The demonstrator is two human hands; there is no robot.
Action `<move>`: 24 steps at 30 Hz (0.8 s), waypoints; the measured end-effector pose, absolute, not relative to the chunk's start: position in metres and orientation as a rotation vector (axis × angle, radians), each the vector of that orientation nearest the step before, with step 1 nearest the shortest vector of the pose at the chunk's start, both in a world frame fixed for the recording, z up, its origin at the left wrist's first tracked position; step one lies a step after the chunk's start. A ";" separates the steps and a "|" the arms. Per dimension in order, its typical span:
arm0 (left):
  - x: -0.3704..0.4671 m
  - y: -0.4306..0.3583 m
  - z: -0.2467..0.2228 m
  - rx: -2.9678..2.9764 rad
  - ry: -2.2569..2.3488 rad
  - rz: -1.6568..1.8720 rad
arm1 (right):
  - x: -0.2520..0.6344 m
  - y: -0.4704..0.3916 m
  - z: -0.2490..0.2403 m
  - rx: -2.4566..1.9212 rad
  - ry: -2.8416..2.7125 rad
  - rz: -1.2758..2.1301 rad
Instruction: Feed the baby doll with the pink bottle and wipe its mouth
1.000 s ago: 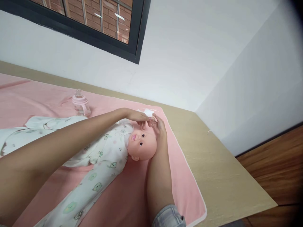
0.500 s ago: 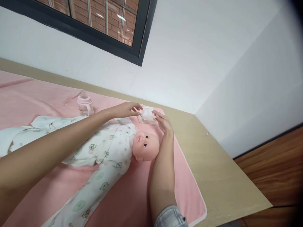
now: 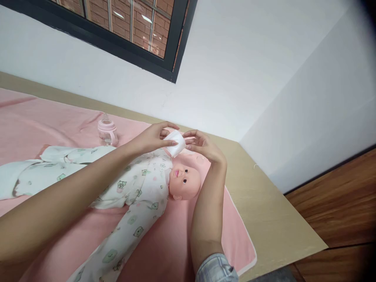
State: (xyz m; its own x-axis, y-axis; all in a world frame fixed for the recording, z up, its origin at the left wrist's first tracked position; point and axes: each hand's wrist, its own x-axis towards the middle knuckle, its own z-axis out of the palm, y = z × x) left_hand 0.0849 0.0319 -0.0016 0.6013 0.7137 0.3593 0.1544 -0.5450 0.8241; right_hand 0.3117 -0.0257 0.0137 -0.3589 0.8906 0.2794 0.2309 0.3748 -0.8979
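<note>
A folded white pad, like soft tissue or gauze (image 3: 176, 144), is held up above the pink blanket, just beyond the doll's head. My left hand (image 3: 157, 138) grips it from the left, thumb over its near face and fingers behind. At its right edge is my right hand (image 3: 202, 145), fingers bent and parted from the thumb, the tips close to or touching the pad. Below lies a baby doll (image 3: 184, 182) on its back, dressed in white clothes with green bear prints (image 3: 147, 180). My left forearm crosses over the doll's body and hides part of it.
A baby bottle with a pink lid and handle (image 3: 107, 131) stands on the pink blanket (image 3: 235, 235) beyond the doll. The blanket covers a wooden tabletop (image 3: 258, 203) against a white wall. A dark-framed window (image 3: 170, 66) is above; wood panelling (image 3: 331, 203) stands at right.
The white pad, earlier low over the blanket between both hands, is now raised, turned and moved slightly left in my left hand. My right hand has turned, its fingers pointing left.
</note>
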 end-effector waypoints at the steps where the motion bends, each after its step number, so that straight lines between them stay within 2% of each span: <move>1: 0.081 0.030 -0.002 1.999 0.679 0.922 | 0.309 -0.025 0.014 -0.989 -1.828 1.022; 10: 0.059 0.026 -0.005 1.784 0.598 0.864 | 0.291 -0.031 0.021 -1.037 -1.926 0.984; 16: 0.049 0.039 -0.012 1.943 0.559 0.619 | 0.279 -0.043 0.029 -1.109 -1.933 0.842; 24: 0.043 0.029 -0.002 2.158 0.564 0.463 | 0.266 -0.051 0.032 -1.158 -2.127 0.674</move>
State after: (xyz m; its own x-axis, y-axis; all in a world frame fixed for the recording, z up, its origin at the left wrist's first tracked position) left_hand 0.0434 0.0291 -0.0017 0.8308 0.5413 0.1295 0.2321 -0.5485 0.8033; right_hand 0.2657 -0.0510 0.0320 -0.4256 0.8626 0.2735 0.5477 0.4861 -0.6810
